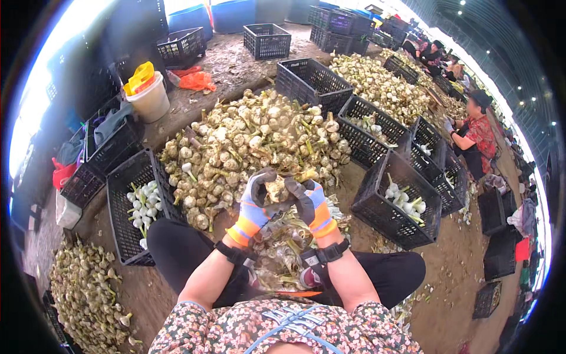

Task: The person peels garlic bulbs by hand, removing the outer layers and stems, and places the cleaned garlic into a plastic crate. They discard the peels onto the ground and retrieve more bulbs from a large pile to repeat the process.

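Observation:
In front of my lap, a dirty, brown-skinned garlic bulb (276,190) is held up between my two gloved hands. My left hand (256,200) has its fingers closed around the bulb's left side. From the other side my right hand (308,203) is closed on it too, with the dark fingertips bent inward. Both gloves are blue and orange with dark palms. Just beyond the hands rises a large pile of unpeeled garlic (259,133). Peeled-off skins and stalks (277,248) lie between my legs, below the hands.
A black crate with clean white garlic (127,171) stands at my left, another (377,212) at my right. More crates (306,65) line the far side. A white bucket (154,103) stands at far left, a second garlic heap (88,295) near left. A co-worker (476,138) sits at right.

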Available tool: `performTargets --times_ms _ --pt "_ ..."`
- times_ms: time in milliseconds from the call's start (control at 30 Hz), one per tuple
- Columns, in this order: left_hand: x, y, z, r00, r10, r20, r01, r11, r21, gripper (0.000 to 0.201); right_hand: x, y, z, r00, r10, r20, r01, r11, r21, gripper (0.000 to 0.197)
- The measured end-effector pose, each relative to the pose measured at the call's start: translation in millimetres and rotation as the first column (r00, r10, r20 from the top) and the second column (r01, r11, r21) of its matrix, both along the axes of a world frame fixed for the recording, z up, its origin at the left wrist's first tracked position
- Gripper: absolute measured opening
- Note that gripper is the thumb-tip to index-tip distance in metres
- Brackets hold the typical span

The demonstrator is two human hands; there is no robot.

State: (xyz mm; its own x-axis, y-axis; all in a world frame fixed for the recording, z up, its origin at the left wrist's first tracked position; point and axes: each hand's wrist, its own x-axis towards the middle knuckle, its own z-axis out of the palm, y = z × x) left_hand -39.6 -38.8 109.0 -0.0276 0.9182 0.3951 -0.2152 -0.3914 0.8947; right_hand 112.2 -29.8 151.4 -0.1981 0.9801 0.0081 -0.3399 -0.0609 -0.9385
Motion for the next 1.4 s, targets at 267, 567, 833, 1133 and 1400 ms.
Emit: performTargets --times_ms 267,567,833,1133,1400 --pt "-4 2 6 0.965 -0.109 0.239 0.127 0.990 -0.063 0.075 3 -7 -2 0.971 0.039 -0.236 -0.066 0.992 -0.108 0.015" --pt "-13 4 10 0.909 -0.099 0.405 0.276 0.870 -0.408 0.045 21 3 -12 0.944 -0.050 0.325 -0.041 0.963 0.266 0.040" --pt "-23 5 20 0.910 -0.213 0.356 0.389 0.733 -0.558 0.049 26 2 -14 0.995 0.005 0.103 -0.009 0.999 0.043 0.016" --pt "-22 -1 28 0.947 -0.284 0.153 0.322 0.864 -0.387 0.063 40 9 -34 0.928 -0.163 0.335 0.047 0.944 0.328 0.016" --pt "-11 -7 54 0.731 -0.480 0.485 0.637 0.735 -0.232 0.089 153 54 -162 0.967 -0.252 -0.029 0.248 0.963 -0.108 0.040"
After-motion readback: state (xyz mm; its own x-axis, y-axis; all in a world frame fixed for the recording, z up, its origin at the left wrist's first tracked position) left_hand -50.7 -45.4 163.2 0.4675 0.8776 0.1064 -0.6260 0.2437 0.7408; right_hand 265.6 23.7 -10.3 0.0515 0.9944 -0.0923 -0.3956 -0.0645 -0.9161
